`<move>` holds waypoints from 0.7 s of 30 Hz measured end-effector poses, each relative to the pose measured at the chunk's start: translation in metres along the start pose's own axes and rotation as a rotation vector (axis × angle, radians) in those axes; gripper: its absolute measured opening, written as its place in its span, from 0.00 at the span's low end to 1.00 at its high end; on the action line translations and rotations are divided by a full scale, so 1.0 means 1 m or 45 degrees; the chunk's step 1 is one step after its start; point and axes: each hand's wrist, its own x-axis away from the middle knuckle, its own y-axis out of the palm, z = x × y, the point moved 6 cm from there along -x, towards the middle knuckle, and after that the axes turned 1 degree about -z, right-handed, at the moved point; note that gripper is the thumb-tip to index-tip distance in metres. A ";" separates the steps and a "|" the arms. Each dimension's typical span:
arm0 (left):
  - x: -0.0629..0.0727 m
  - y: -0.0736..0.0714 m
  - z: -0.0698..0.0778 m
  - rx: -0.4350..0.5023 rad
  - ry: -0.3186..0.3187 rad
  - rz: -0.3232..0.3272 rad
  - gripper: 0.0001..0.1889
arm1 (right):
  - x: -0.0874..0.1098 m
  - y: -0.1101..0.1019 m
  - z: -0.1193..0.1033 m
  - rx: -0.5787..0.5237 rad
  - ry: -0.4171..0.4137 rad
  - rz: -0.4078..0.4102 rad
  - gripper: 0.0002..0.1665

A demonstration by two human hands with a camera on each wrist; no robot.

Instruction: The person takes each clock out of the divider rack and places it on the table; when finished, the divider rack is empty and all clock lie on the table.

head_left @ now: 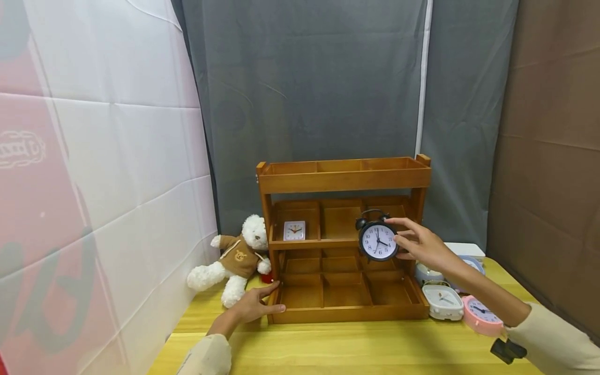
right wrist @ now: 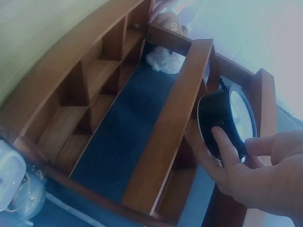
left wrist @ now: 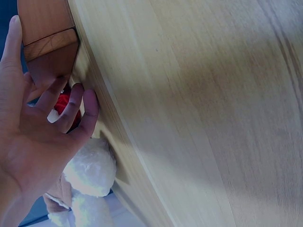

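We find the right hand (head_left: 421, 245) partly closed, pinching a black twin-bell alarm clock (head_left: 378, 240) by its right side, with its fingertips at the rim and casing. The clock is upright, dial towards the head camera, in front of the right part of a wooden rack (head_left: 347, 314); we cannot tell whether it touches the rack.

We note the left hand (head_left: 253, 304) at the rack's lower left front corner. It grips that corner with the thumb over the front edge and the other fingers at the side, moderately spread and lightly bent.

The rack stands on a yellow wood-grain counter (head_left: 328, 351) and has divided compartments. We record a small square white clock (head_left: 294, 230) in the left compartment of its middle shelf. A white plush bear (head_left: 241, 257) in a brown hoodie leans beside the rack's left side, with a red item (head_left: 266, 277) near it.

On the right of the rack we observe a white clock (head_left: 442, 301), a pink clock (head_left: 483, 315) just beside it, and bluish clocks (head_left: 472, 264) behind, partly hidden. A grey curtain (head_left: 319, 94) hangs behind.
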 end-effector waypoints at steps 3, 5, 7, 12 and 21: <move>0.000 0.001 -0.001 0.009 -0.001 -0.006 0.45 | 0.011 -0.005 0.006 0.032 0.018 -0.002 0.29; -0.001 0.001 -0.002 0.005 -0.001 -0.007 0.45 | 0.019 -0.009 0.010 0.036 0.023 0.002 0.29; 0.000 0.001 -0.001 0.001 -0.002 -0.013 0.45 | 0.026 -0.012 0.014 0.022 0.026 0.002 0.29; 0.000 0.001 0.000 0.003 0.007 -0.018 0.45 | 0.041 -0.020 0.026 -0.001 -0.001 0.002 0.30; -0.002 0.001 -0.002 0.008 0.006 -0.009 0.45 | 0.070 -0.040 0.055 -0.013 0.018 0.000 0.28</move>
